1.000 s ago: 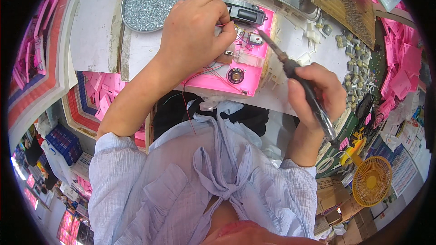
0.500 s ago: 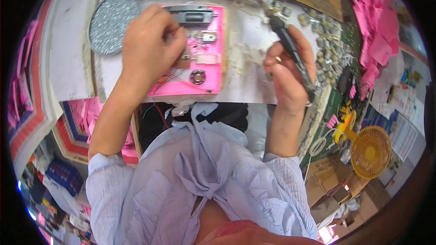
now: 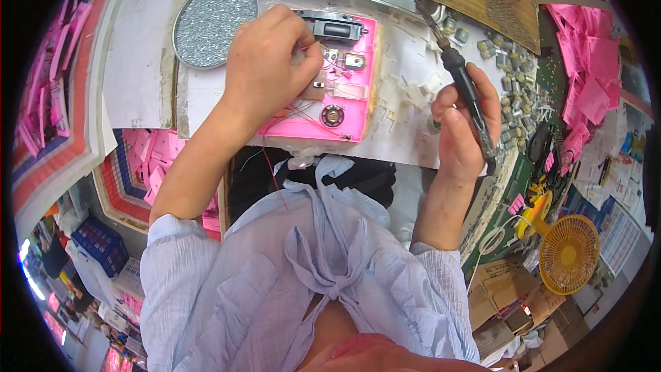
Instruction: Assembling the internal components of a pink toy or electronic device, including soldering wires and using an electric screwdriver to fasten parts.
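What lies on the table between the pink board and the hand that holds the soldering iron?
In the head view, small white scraps lie scattered on the pale table between the pink board and the right hand.

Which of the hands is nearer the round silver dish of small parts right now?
Left. The left hand rests on the pink panel just beside the round silver dish; the right hand, gripping the soldering iron, sits far across the bench.

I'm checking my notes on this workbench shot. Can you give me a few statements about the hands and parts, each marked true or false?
1. The right hand grips a dark soldering iron. True.
2. The left hand rests on the yellow fan. False: it is on the pink housing.
3. A round tray of grey bits lies left of the pink housing. True.
4. The iron's tip touches the pink housing. False: it points away, toward the bench's far edge.
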Available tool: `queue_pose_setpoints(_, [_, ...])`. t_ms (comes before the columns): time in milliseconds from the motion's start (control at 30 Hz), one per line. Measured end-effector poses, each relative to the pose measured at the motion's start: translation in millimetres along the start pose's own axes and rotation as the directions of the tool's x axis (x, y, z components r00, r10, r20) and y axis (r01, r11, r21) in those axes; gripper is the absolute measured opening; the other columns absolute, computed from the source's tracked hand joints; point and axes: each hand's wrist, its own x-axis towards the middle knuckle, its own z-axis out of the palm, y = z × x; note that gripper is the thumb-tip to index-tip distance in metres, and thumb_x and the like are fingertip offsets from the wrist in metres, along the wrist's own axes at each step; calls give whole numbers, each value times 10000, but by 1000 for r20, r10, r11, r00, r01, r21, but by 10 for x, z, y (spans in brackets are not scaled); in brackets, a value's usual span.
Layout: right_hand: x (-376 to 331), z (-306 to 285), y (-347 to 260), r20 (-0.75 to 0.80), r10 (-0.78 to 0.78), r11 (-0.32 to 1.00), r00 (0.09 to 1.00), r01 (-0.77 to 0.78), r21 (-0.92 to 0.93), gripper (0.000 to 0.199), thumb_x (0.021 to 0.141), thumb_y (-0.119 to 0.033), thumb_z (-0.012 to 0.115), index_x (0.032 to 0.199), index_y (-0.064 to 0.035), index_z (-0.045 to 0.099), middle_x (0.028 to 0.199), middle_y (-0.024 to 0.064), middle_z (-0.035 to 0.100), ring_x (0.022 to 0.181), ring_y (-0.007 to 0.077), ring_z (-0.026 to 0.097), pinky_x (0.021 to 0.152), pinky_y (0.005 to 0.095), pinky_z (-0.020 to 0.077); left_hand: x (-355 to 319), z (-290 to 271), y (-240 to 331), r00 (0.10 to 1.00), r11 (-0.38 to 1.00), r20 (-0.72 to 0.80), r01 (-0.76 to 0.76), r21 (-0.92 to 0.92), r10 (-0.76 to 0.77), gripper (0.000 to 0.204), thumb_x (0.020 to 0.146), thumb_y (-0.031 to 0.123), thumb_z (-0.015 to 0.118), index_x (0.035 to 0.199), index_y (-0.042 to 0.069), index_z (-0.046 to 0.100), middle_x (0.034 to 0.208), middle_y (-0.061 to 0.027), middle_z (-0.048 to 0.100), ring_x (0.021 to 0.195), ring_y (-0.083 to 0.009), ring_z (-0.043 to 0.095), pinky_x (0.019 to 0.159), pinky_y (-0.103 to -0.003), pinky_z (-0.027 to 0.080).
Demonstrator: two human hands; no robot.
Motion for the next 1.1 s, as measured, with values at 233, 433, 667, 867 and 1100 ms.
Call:
queue_pose_setpoints(233, [27, 48, 21, -29, -45, 996, 999, 43, -79, 660, 839, -103, 774, 1418, 67, 509, 880, 125, 640, 772, 169, 579, 690, 293, 462, -13, -29, 0, 1000, 1000, 4, 4, 11, -4, 125, 763, 123, 750, 791, 76, 637, 800, -48, 602, 713, -264, 617, 676, -406, 471])
queue_pose_setpoints(433, [30, 26, 16, -43, -68, 997, 997, 67, -33, 598, 836, -70, 788, 1363, 81, 548, 947, 108, 667, 798, 131, 608, 712, 235, 482, -31, -117, 11, 999, 999, 27, 36, -12, -35, 128, 774, 113, 755, 830, 75, 646, 841, -50, 615, 705, -262, 623, 679, -392, 476])
queue_pose_setpoints(667, [-107, -149, -30, -227, -178, 978, 957, 198, 68, 331, 905, -120, 737, 1169, 37, 615, 806, 76, 630, 616, 119, 519, 583, 263, 423, -148, -210, 323, 957, 964, 188, -185, -190, 221, 244, 776, 40, 794, 992, 34, 680, 953, -98, 641, 836, -259, 666, 702, -352, 542])
queue_pose_setpoints(867, [-199, -184, -82, -244, -156, 980, 957, 180, 80, 287, 918, -132, 710, 1151, 7, 616, 740, 30, 575, 575, 86, 435, 546, 247, 352, -245, -142, 259, 972, 987, 224, -28, -157, 63, 384, 759, 83, 824, 1102, 43, 656, 942, -97, 643, 799, -279, 635, 705, -375, 522])
queue_pose_setpoints(1100, [-177, -140, 59, -96, 201, 794, 975, -105, 598, 292, 1029, -319, 611, 1221, -112, 686, 588, -83, 402, 569, 81, 353, 540, 249, 312, -238, 1, 257, 942, 963, 201, -263, -52, 268, 222, 768, 106, 803, 956, 76, 689, 907, -65, 639, 851, -283, 625, 776, -421, 466])
